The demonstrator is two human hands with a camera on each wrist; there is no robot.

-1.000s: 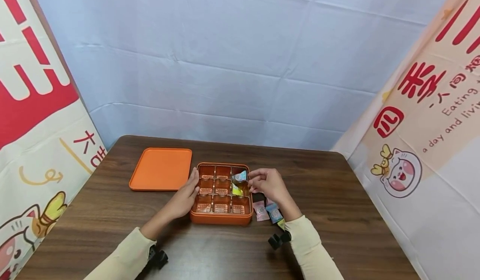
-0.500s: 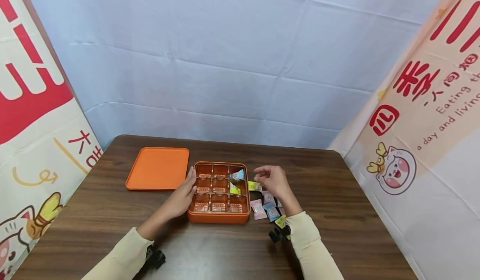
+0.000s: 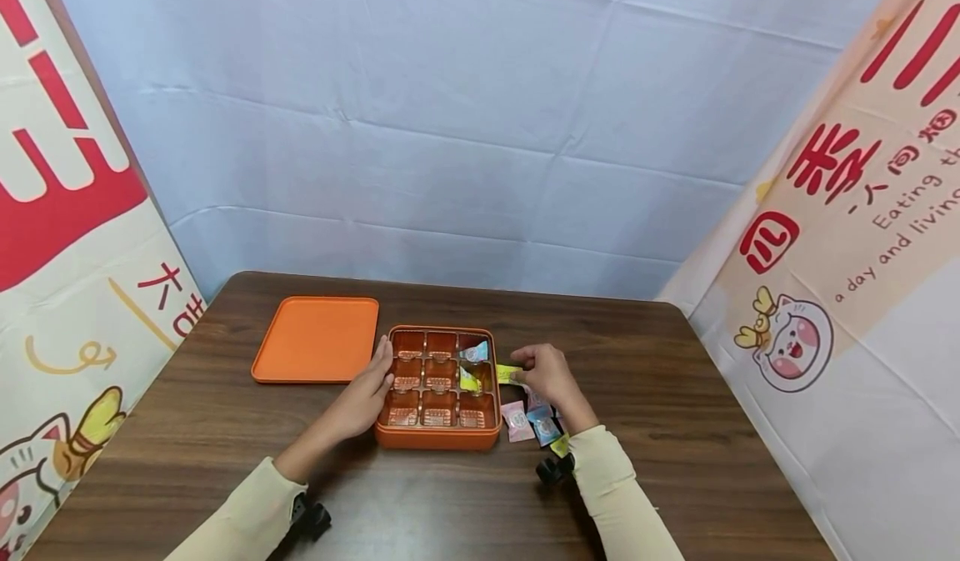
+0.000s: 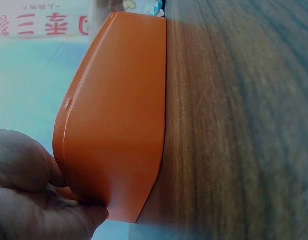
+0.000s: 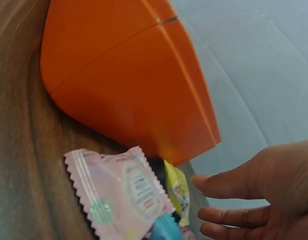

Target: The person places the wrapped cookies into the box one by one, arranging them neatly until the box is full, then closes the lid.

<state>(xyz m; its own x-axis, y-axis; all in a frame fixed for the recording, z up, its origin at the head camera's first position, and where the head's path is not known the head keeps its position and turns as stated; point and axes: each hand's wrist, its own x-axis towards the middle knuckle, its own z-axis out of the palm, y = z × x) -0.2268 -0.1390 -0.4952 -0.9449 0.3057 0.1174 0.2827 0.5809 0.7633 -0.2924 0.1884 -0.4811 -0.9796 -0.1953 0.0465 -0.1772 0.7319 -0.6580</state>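
An orange box (image 3: 438, 438) with a divided tray inside stands mid-table. Two wrapped candies, one blue (image 3: 475, 351) and one yellow (image 3: 469, 380), lie in its right-hand compartments. My left hand (image 3: 365, 393) rests along the box's left side, and its fingertips touch the wall in the left wrist view. To the right of the box, my right hand (image 3: 549, 375) reaches down to another yellow candy (image 3: 507, 373). Thumb and fingers (image 5: 229, 182) stand apart beside that candy in the right wrist view. A pink candy (image 5: 121, 192) lies nearer, against the box.
An orange lid (image 3: 318, 340) lies flat at the back left of the wooden table (image 3: 420, 503). Several more candies, including a blue one (image 3: 543, 425), are bunched under the right wrist. A pale cloth (image 3: 435, 127) hangs behind the table.
My right hand drew back from the box's right edge, then came down toward the yellow candy beside it. The left hand stays at the box. The camera view shifted slightly.
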